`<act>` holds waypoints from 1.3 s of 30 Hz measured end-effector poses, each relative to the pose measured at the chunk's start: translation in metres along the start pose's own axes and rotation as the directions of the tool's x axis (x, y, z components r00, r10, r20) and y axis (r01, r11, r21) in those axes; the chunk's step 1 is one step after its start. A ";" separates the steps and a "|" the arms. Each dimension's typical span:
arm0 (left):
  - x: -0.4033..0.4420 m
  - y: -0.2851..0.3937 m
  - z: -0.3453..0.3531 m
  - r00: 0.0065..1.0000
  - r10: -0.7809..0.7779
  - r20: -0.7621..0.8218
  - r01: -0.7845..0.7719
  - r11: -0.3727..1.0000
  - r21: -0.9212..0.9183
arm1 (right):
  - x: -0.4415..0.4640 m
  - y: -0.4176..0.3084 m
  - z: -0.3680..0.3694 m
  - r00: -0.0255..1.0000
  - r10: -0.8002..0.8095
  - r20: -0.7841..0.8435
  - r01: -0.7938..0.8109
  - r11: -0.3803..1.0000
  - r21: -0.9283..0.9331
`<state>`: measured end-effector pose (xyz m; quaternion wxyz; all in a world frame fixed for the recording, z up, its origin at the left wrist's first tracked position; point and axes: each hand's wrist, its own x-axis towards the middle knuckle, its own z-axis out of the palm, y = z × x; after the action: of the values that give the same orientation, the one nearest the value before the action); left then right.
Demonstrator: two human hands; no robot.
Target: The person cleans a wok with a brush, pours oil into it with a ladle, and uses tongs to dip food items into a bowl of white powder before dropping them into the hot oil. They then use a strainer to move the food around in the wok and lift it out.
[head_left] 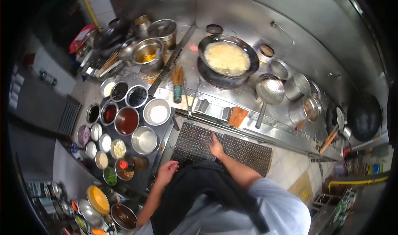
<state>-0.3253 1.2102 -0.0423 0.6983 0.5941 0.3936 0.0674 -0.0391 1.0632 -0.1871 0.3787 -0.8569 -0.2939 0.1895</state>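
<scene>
My left hand [167,172] is in front of my dark apron [182,193], with its fingers loosely bent and nothing visible in them. It is nearest to the counter edge with the seasoning bowls. My right hand [215,147] hangs over the perforated black floor mat [244,152], fingers stretched and holding nothing. Ahead on the stove, a black wok [226,82] holds pale, bubbling liquid [227,59]. Right of it rests a perforated strainer ladle [269,89], handle toward me. A brown folded cloth [238,117] lies on the stove's front ledge, near a green-bound bamboo brush [177,86].
Left of me, a counter carries steel bowls of red sauce [127,121], white powder [157,112] and chopped garlic [118,148]. Behind them stands a pot of yellow oil [148,54]. Steel pots [297,87] and an upright dark wok [364,118] are at right.
</scene>
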 end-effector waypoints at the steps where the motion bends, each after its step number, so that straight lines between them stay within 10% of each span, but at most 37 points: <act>1: 0.009 0.004 0.003 0.998 0.018 0.062 -0.022 0.998 0.055 | -0.019 0.035 -0.011 0.984 0.134 0.116 -0.131 0.991 -0.035; 3: 0.025 0.021 0.011 0.991 0.029 0.127 -0.043 0.993 0.110 | -0.069 0.073 -0.048 0.930 0.336 0.148 -0.288 0.918 -0.272; 5: 0.042 0.027 0.020 0.984 0.042 0.175 -0.071 0.984 0.161 | -0.110 0.171 -0.071 0.754 0.399 0.521 0.087 0.726 -0.682; 7: 0.067 0.024 0.024 0.959 0.056 0.278 -0.075 0.995 0.058 | -0.172 0.215 -0.099 0.687 0.640 0.345 -0.232 0.642 -0.731; 8: 0.072 0.035 0.027 0.958 0.063 0.278 -0.088 0.993 0.077 | -0.189 0.212 -0.112 0.613 0.700 0.366 -0.130 0.546 -0.827; 9: 0.076 0.051 0.034 0.951 0.085 0.297 -0.122 0.987 0.109 | -0.213 0.216 -0.127 0.766 0.511 0.390 -0.020 0.625 -0.780; 11: 0.088 0.074 0.046 0.944 0.105 0.312 -0.155 0.978 0.142 | -0.237 0.249 -0.125 0.551 0.831 0.073 -0.694 0.505 -0.513; 14: 0.099 0.109 0.064 0.964 0.108 0.243 -0.152 0.974 0.169 | -0.250 0.274 -0.128 0.737 0.662 0.136 -0.503 0.671 -0.544; 20: 0.148 0.148 0.068 0.963 0.240 0.123 -0.259 0.951 0.172 | -0.243 0.279 -0.130 0.772 0.612 0.171 -0.636 0.735 0.235; 26: 0.210 0.213 0.017 0.897 0.428 -0.110 -0.417 0.902 0.110 | -0.170 0.249 -0.180 0.593 0.764 0.254 -0.765 0.435 0.475; 34: 0.335 0.298 -0.075 0.867 0.277 -0.415 -0.334 0.940 -0.071 | -0.184 0.189 -0.207 0.504 0.860 0.076 -0.610 0.292 0.737; 36: 0.375 0.306 -0.092 0.888 0.219 -0.404 -0.281 0.954 -0.101 | -0.225 0.221 -0.169 0.575 0.818 -0.008 -0.543 0.390 0.744; 39: 0.399 0.330 -0.092 0.944 0.143 -0.296 -0.200 0.964 -0.173 | -0.275 0.222 -0.120 0.884 0.455 -0.111 -0.413 0.868 0.275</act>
<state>0.0117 1.5996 0.0632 0.6831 0.5369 0.4265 0.2512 -0.1016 0.7010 -0.2506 0.4520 -0.8612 -0.0339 0.2300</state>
